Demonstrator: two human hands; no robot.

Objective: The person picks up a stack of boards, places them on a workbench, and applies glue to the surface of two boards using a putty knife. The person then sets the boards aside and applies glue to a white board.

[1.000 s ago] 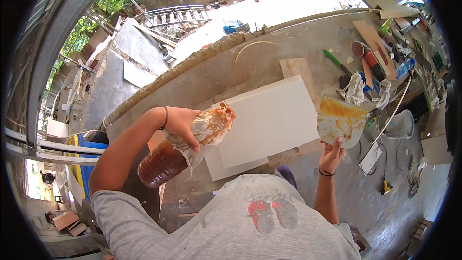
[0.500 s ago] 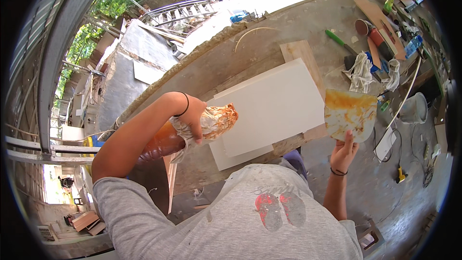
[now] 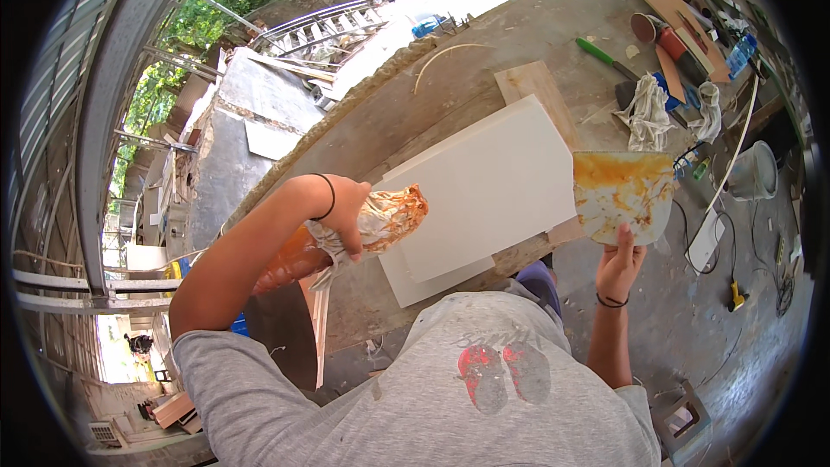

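My left hand point(image 3: 347, 214) is closed around the neck end of a plastic bottle point(image 3: 292, 259) with orange-brown contents. Crumpled whitish wrapping point(image 3: 393, 214), stained orange at its tip, covers that end and points right, over the near left part of a white board point(image 3: 493, 186). In my right hand point(image 3: 620, 270), a flat, pale spreader plate point(image 3: 624, 197) with a rounded lower edge is pinched at that edge. Orange-brown smears cover its face. It is held up beside the board's right end, and the fingers behind it are hidden.
The white boards lie stacked on a worn workbench point(image 3: 380, 303). Beyond them to the right are a green-handled tool point(image 3: 596, 50), a red sander point(image 3: 666, 39) and whitish rags point(image 3: 647, 117). A bucket point(image 3: 754, 171) and cables stand at the far right.
The view has shifted slightly, and the boards and tools sit a little differently in it. Both hands keep their holds on the bottle and the spreader plate.
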